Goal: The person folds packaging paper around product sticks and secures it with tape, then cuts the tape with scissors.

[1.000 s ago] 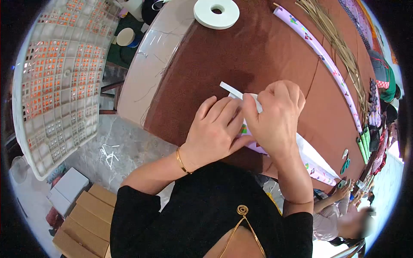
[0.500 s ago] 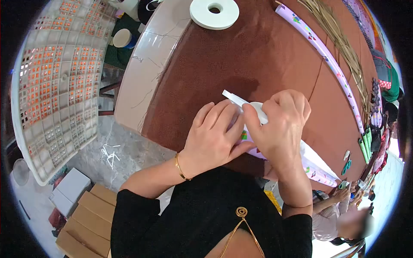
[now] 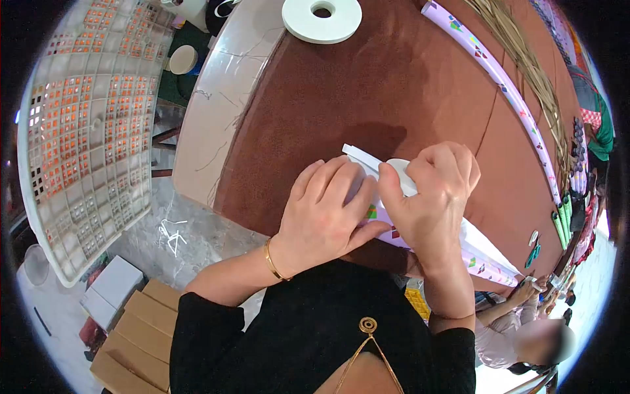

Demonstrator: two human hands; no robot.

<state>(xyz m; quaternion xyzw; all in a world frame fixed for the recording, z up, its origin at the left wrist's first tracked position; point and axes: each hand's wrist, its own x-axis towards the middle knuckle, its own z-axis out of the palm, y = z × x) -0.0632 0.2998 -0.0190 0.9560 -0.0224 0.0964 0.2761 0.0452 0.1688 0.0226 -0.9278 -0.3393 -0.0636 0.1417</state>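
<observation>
A lilac printed sheet with a white inner side lies curled into a tube along the table's near edge. My left hand is closed over its left end, fingers bent on top and thumb toward my right. My right hand is closed beside it, thumb pointing up the table. Between that thumb and the fingers shows a white round-edged thing, apparently a tape roll, mostly hidden. A white strip sticks out above the sheet's end, between both hands.
A large white tape roll lies on the brown-covered table. A finished lilac tube curves along the far right, beside dry stalks. Teal-handled scissors lie at right, near a seated person. A plastic crate stands left.
Both hands keep their hold and stay close together at the sheet's end. My right hand has shifted slightly right; the view has moved a little.
</observation>
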